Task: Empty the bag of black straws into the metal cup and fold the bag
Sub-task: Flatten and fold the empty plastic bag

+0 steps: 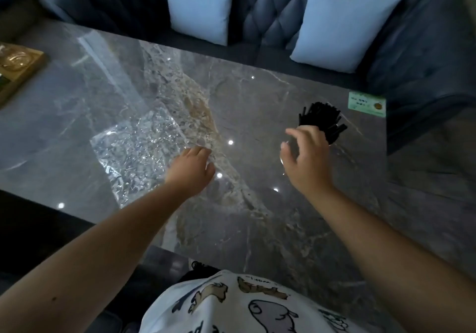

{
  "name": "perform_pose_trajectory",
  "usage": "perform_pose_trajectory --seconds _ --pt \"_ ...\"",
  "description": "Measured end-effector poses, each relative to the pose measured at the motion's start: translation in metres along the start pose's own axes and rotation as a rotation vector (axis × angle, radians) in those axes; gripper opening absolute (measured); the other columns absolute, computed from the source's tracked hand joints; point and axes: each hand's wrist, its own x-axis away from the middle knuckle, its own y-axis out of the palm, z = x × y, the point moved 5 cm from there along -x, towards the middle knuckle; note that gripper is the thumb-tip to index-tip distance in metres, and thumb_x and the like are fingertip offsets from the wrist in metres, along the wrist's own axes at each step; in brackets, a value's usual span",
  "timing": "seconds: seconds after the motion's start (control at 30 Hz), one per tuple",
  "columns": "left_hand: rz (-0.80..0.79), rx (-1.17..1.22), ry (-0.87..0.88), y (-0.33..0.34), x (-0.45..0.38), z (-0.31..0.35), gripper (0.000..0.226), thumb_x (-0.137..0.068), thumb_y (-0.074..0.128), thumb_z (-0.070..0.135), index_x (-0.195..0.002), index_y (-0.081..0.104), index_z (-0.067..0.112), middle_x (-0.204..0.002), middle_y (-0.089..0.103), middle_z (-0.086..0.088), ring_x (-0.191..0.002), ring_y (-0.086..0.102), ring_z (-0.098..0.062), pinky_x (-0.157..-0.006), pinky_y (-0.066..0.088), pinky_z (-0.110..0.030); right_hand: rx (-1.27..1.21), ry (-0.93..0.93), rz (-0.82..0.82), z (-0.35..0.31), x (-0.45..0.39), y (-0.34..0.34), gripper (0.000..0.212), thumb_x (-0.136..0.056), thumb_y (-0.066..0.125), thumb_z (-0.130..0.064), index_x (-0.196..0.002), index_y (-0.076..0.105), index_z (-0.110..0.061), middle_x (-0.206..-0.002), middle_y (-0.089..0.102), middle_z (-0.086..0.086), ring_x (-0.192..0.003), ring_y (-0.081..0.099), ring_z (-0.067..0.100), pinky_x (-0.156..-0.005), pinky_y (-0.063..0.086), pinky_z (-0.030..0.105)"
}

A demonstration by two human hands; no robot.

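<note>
Black straws (320, 119) sit in cup; I'd pin the crinkled clear plastic bag (134, 152) flat with left hand (192, 169), fingers loosely spread, then fold; right hand (305, 157) open, empty.

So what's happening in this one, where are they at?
A person stands at a marble table with both hands out. The black straws already stand bunched in the metal cup on the right, mostly hidden behind the open right hand, which holds nothing. The clear plastic bag lies flat, crinkled and empty on the table, and the left hand rests on its near right edge. Emptying looks done; the bag is not yet folded.
</note>
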Motion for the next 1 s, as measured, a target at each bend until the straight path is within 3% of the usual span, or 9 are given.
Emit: perform_pose_trajectory --seconds 0.23,0.43,0.5,0.6,0.7,0.87,1.0 --pt "-0.054 -0.004 -0.134 0.013 0.077 -0.102 0.044 -0.095 0.045 0.030 -0.135 0.050 0.013 -0.140 0.050 -0.009 -0.125 0.047 -0.032 -0.099 0.042 -0.044 -0.045 -0.167 -0.486 -0.073 0.030 0.109 0.017 -0.081 0.067 -0.010 -0.095 0.069 0.000 -0.096 0.065 0.017 -0.088 0.061 0.039 -0.081 0.050 0.045" --pt "-0.166 -0.078 -0.171 0.038 0.130 -0.176 0.050 -0.096 0.041 0.039 -0.141 0.041 0.018 -0.150 0.039 -0.005 -0.133 0.040 -0.031 -0.101 0.042 -0.045 0.091 -0.170 -0.761 -0.107 0.052 0.191 0.023 -0.087 0.060 -0.020 -0.106 0.066 -0.007 -0.113 0.062 0.012 -0.107 0.055 0.035 -0.092 0.044 0.043" --pt "-0.212 -0.094 -0.150 0.049 0.136 -0.192 0.056 -0.097 0.035 0.046 -0.147 0.030 0.020 -0.155 0.030 -0.005 -0.139 0.032 -0.031 -0.107 0.036 -0.047 0.138 -0.198 -0.815 -0.116 0.055 0.212 0.029 -0.090 0.056 -0.022 -0.115 0.062 -0.010 -0.123 0.058 0.010 -0.116 0.051 0.032 -0.097 0.042 0.042" --pt "-0.287 -0.137 -0.069 0.070 0.139 -0.208 0.068 -0.097 0.023 0.056 -0.154 0.007 0.020 -0.163 0.008 -0.004 -0.149 0.004 -0.026 -0.117 0.015 -0.047 0.227 -0.256 -0.879 -0.125 0.057 0.240 0.040 -0.092 0.052 -0.028 -0.129 0.053 -0.013 -0.139 0.048 0.008 -0.128 0.043 0.030 -0.107 0.035 0.043" --pt "-0.338 -0.189 0.002 0.085 0.134 -0.215 0.073 -0.096 0.015 0.061 -0.153 -0.009 0.023 -0.161 -0.015 -0.001 -0.144 -0.021 -0.022 -0.118 -0.001 -0.049 0.359 -0.279 -0.975 -0.124 0.062 0.261 0.052 -0.095 0.043 -0.037 -0.142 0.037 -0.017 -0.155 0.030 0.005 -0.140 0.030 0.028 -0.112 0.028 0.048" --pt "-0.350 -0.254 0.117 0.089 0.115 -0.220 0.073 -0.097 0.013 0.062 -0.153 -0.010 0.021 -0.161 -0.017 -0.003 -0.146 -0.020 -0.027 -0.118 -0.003 -0.055 0.433 -0.261 -0.996 -0.104 0.079 0.258 0.055 -0.097 0.042 -0.042 -0.145 0.035 -0.019 -0.157 0.027 0.002 -0.142 0.028 0.026 -0.117 0.017 0.045" --pt "-0.340 -0.287 0.265 0.093 0.108 -0.215 0.070 -0.098 0.013 0.060 -0.153 -0.008 0.023 -0.161 -0.015 -0.003 -0.146 -0.019 -0.029 -0.117 -0.003 -0.056 0.458 -0.171 -0.927 -0.090 0.107 0.226 0.051 -0.091 0.056 -0.038 -0.136 0.050 -0.015 -0.147 0.045 0.006 -0.130 0.045 0.033 -0.106 0.037 0.050"
